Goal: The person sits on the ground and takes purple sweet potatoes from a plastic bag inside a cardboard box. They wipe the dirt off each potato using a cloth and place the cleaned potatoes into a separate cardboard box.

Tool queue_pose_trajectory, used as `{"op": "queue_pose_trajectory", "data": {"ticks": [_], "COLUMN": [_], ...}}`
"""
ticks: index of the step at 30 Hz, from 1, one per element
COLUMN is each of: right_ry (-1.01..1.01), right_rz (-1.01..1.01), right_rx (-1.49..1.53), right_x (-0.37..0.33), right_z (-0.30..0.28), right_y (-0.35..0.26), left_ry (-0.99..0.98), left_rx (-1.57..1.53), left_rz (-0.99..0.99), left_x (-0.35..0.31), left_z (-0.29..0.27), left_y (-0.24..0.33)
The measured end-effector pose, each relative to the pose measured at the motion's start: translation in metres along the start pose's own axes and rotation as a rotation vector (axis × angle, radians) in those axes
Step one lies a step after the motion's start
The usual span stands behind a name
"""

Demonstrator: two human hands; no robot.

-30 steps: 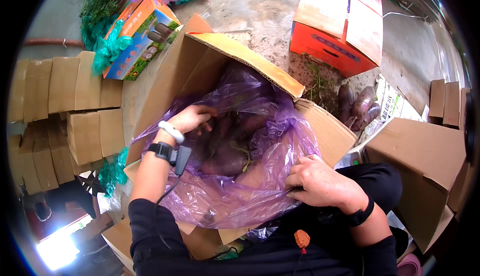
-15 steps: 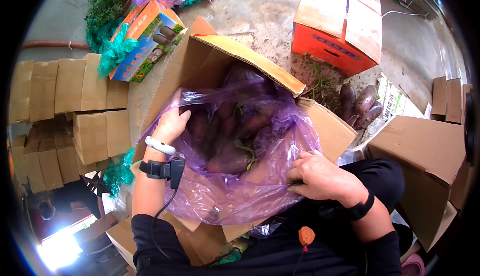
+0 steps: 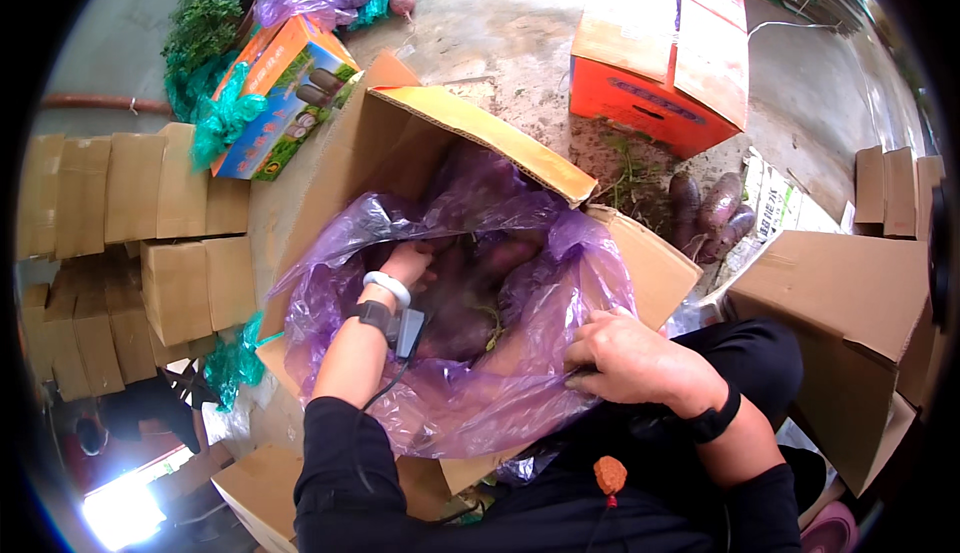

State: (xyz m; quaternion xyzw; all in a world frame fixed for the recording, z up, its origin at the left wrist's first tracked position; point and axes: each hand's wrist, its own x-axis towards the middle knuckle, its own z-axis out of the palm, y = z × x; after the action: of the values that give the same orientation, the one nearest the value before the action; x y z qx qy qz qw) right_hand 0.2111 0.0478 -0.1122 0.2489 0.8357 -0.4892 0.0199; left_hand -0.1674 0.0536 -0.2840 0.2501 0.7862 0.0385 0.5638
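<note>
As left fingers [image 3: 424, 252] reach, tuber [image 3: 457, 333] lying sideways

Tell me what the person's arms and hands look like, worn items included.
The left hand is bare, with a white bracelet, a dark strap carrying a grey box, and a black cable. The right hand is bare too, with a black wristband. Both dark sleeves stop short of the hands.

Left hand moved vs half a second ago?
Yes. Against the open cardboard box, the left hand has shifted rightward, away from the box's left wall: from the left edge of the purple bag into its opening.
</note>
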Motion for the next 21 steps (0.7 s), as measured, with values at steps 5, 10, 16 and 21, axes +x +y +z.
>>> {"op": "queue_pose_trajectory", "data": {"ticks": [5,10,16,21], "right_ry": [-0.01,-0.032,-0.049,-0.023], "right_rz": [-0.005,0.002,0.017,0.009], "right_rx": [-0.015,-0.034,-0.054,-0.037], "right_x": [0.0,0.0,0.001,-0.001], "right_z": [0.001,0.0,-0.002,0.002], "right_y": [0.001,0.001,-0.002,0.001], "left_ry": [0.124,0.11,0.099,0.088], "left_rx": [0.131,-0.112,-0.217,-0.093], "left_rz": [-0.002,-0.133,-0.171,-0.146], "left_x": [0.054,0.08,0.091,0.088], "left_z": [0.017,0.021,0.021,0.026], "left_y": [-0.024,-0.034,-0.03,-0.014]}}
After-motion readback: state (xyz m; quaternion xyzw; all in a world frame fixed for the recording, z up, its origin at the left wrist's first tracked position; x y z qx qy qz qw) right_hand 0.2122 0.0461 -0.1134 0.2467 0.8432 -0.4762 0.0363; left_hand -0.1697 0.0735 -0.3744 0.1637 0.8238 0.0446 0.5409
